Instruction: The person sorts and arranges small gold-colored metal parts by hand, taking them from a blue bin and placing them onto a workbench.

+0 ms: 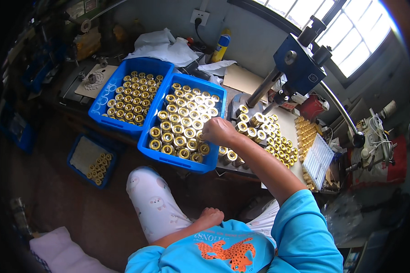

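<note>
Resting by my thigh (156, 200), my L hand (211, 215) is loosely curled, can't tell if empty; my R hand (220, 132), nearer the brass fittings (186, 122), is bunched over the blue crate's (174, 162) R wall, grip hidden. Fittings stand upright, axes vert., just L of it. Beyond: pale worktop (288, 119), press w/ lever (300, 66), barred window (362, 38).

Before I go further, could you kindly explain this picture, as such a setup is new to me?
There is no robot: a person works bare-handed. The view comes from the left of two fisheye cameras worn on the head, so straight edges bend. The right hand is at a blue tray of gold-coloured metal parts; its grip is hidden, so I cannot tell whether it holds one. The left hand is by the lap, nothing visible in it. A second blue tray stands alongside; more parts stand beside a blue press.
</note>
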`<state>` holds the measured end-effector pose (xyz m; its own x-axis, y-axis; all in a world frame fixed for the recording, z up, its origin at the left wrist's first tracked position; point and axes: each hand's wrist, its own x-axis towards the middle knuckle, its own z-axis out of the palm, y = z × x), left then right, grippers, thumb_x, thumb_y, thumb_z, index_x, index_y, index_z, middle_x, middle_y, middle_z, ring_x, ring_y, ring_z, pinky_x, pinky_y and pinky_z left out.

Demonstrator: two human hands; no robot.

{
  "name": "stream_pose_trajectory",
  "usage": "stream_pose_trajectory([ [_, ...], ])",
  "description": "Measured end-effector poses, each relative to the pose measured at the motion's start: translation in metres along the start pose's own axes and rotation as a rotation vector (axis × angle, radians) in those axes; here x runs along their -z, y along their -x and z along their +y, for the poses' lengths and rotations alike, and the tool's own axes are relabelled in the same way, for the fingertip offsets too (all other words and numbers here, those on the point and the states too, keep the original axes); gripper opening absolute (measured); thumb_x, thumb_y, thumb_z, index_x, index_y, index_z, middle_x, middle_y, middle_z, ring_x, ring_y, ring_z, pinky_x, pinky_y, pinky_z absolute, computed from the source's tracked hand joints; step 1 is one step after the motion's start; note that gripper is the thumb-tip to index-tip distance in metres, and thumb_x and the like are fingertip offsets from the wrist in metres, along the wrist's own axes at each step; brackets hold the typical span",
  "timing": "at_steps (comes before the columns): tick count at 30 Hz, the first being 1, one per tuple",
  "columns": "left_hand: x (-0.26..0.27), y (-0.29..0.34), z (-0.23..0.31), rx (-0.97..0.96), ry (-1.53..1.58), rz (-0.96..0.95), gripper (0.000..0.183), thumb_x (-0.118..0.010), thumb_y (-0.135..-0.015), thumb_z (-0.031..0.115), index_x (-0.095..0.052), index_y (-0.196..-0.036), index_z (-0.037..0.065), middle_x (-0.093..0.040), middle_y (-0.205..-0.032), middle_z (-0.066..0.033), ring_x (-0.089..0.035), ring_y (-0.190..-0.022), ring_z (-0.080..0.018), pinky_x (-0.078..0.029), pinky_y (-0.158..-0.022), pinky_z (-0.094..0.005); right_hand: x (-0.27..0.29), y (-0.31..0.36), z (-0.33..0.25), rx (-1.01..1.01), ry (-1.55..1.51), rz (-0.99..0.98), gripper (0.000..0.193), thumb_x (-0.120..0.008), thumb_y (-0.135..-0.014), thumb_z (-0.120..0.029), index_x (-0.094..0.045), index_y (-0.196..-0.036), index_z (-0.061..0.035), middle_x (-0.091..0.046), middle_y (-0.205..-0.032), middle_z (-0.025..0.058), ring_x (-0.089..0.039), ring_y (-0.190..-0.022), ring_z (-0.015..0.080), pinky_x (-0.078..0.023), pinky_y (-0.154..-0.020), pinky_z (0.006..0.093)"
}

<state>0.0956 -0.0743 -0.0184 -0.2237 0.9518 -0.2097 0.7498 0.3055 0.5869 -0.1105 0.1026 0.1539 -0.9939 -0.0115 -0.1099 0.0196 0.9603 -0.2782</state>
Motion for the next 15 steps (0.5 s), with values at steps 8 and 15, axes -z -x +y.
stream_pose_trajectory([
  [8,0.004,0.001,0.0,-0.009,0.011,0.041,0.02,-0.056,-0.079,0.014,-0.071,-0.086,0.003,-0.071,-0.087,-0.0168,-0.07,-0.084,-0.0326,-0.054,-0.073,-0.0459,-0.01,-0.006,0.011,-0.01,-0.106,0.054,0.012,-0.068,-0.077,-0.015,-0.073,-0.082,-0.0052,-0.07,-0.082,0.0181,-0.068,-0.081,0.0351,-0.054,-0.072,0.0435],
  [15,0.001,-0.002,-0.001,0.024,0.037,-0.01,0.02,-0.059,-0.077,0.015,-0.07,-0.089,0.003,-0.07,-0.092,-0.0157,-0.068,-0.089,-0.0316,-0.052,-0.077,-0.0443,-0.013,0.007,-0.017,0.095,-0.28,0.162,0.014,-0.063,-0.082,-0.014,-0.073,-0.086,-0.0041,-0.068,-0.081,0.019,-0.067,-0.082,0.0362,-0.053,-0.072,0.0441],
])
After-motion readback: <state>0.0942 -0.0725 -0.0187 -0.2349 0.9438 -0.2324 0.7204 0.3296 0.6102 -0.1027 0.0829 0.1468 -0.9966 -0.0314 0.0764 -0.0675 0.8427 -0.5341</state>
